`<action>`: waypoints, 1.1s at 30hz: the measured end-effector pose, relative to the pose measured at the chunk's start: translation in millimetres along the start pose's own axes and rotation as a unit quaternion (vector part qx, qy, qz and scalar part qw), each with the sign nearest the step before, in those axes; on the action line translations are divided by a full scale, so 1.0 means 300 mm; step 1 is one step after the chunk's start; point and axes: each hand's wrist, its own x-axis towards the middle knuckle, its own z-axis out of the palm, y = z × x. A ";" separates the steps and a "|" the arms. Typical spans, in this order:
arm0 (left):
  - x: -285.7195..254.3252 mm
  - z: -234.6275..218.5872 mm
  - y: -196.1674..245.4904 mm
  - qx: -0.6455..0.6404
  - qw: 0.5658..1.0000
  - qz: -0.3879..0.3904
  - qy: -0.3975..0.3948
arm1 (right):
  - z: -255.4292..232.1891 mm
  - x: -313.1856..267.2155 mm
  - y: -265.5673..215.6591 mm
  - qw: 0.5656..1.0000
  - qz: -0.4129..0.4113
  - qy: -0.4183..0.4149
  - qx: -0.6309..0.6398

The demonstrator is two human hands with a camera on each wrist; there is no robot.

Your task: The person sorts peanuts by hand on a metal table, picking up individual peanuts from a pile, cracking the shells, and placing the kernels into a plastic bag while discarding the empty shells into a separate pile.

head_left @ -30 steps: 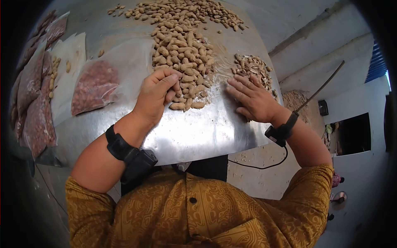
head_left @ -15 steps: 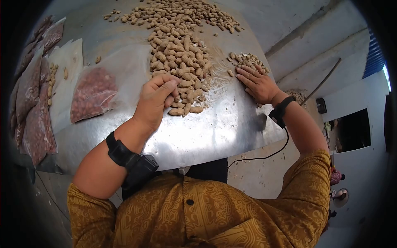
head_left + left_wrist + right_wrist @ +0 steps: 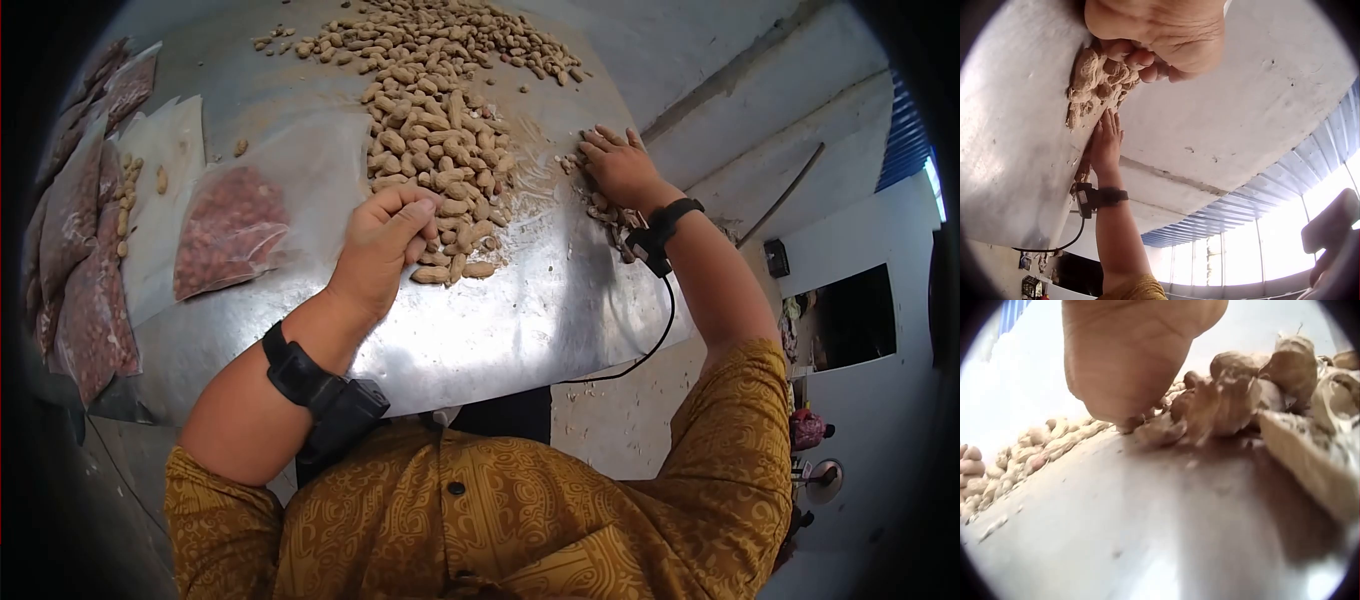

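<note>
In the head view my left hand (image 3: 375, 245) rests at the near left edge of a long heap of unshelled peanuts (image 3: 445, 130). Its fingers are curled in and the thumb lies against the index finger; no held thing shows, and the palm is hidden. My right hand (image 3: 622, 172) lies palm down, fingers extended, over the far part of a small pile of broken peanut shells (image 3: 605, 213) at the table's right side. The right wrist view shows the heel of that hand (image 3: 1132, 362) close beside cracked shells (image 3: 1222, 409).
The shiny metal table (image 3: 480, 340) carries a clear bag of red peanut kernels (image 3: 232, 225) on the left. More filled bags (image 3: 72, 240) are stacked at the far left, near an empty-looking plastic bag (image 3: 170, 215). A black cable (image 3: 640, 368) hangs from my right wrist.
My right hand has moved right to the shell pile, then farther away from me across it. The left hand has stayed beside the peanut heap, still curled.
</note>
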 end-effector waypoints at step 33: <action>0.000 0.009 -0.004 0.032 0.999 0.022 -0.013 | -0.108 -0.488 -0.100 0.941 0.028 -0.057 0.333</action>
